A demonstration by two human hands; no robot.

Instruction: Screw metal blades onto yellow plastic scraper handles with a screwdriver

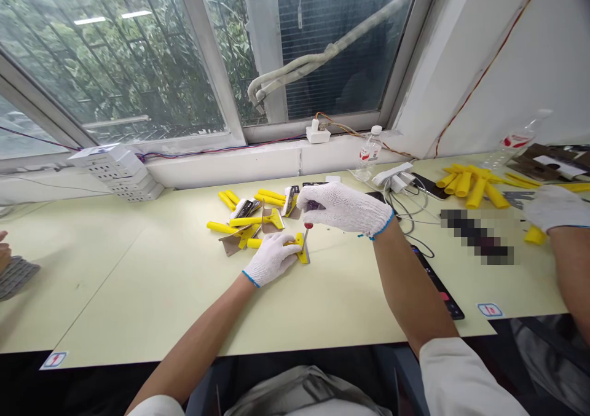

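My left hand [273, 259], in a white knit glove, is closed on a yellow scraper [302, 248] and holds it flat against the table. The scraper's head with its metal blade points right. Above it, my gloved right hand [345, 208] grips a screwdriver [308, 226] with a red collar; most of its handle is hidden in the fingers. The shaft stands nearly upright, its tip at the scraper's head. Just beyond my left hand lie several more yellow scrapers [239, 222], some with brown cardboard pieces or black-and-white packs by their heads.
Several yellow handles [472, 184] lie at the right, near a co-worker's gloved hand [557, 208]. A phone [437, 284] lies beside my right forearm. Bottles [369, 152], a power strip [394, 175] and cables stand along the back. White boxes [122, 173] are stacked at the left.
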